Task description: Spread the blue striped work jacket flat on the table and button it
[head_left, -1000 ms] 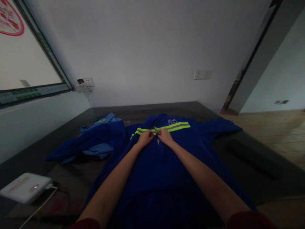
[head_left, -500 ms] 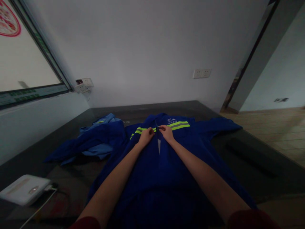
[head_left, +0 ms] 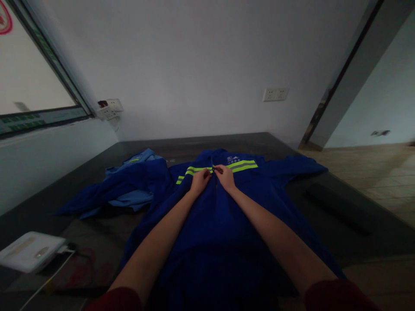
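Note:
A dark blue work jacket [head_left: 223,233] with yellow-green and grey reflective stripes lies spread front up, its collar at the far side. At chest height, my left hand [head_left: 200,181] is closed on the jacket's front edge beside the stripe. Just to the right, my right hand [head_left: 225,176] pinches the opposite front edge, its fingertips nearly meeting those of the left. What small fastener sits between the fingertips is too small to make out. White printing [head_left: 232,159] shows on the chest above the right-hand stripe.
The jacket lies on a dark table [head_left: 194,144] against a wall. A crumpled light blue garment [head_left: 134,199] lies at the left, partly under a sleeve. A white box-like device [head_left: 32,251] with a cable is at near left, a long black object [head_left: 335,207] at right.
The two front edges have come together below my hands, and the pale gap between them has closed. Both hands stay at chest height. The camera view has shifted slightly.

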`<state>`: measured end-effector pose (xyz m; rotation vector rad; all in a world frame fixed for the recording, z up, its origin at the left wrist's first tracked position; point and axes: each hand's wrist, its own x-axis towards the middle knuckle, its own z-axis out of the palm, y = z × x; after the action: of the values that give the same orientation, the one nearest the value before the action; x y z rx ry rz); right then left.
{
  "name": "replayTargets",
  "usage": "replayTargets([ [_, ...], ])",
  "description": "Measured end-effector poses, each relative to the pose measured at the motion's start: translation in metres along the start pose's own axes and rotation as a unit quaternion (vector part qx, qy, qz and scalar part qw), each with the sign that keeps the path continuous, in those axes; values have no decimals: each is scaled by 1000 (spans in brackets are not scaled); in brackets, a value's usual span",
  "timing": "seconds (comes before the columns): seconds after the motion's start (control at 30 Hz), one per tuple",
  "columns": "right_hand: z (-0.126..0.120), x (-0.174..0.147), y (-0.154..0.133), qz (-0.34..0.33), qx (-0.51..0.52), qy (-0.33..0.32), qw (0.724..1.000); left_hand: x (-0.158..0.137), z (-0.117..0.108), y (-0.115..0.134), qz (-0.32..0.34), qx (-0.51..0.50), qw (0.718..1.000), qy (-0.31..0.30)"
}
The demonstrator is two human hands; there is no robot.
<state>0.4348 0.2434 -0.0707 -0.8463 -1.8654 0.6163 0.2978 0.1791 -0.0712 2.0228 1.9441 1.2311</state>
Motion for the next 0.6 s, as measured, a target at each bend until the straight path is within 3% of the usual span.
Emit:
replayTargets([
  [0.6,8,-2,9,-5,-33,-53,998,-1,-5,4,-7,48,999,18],
])
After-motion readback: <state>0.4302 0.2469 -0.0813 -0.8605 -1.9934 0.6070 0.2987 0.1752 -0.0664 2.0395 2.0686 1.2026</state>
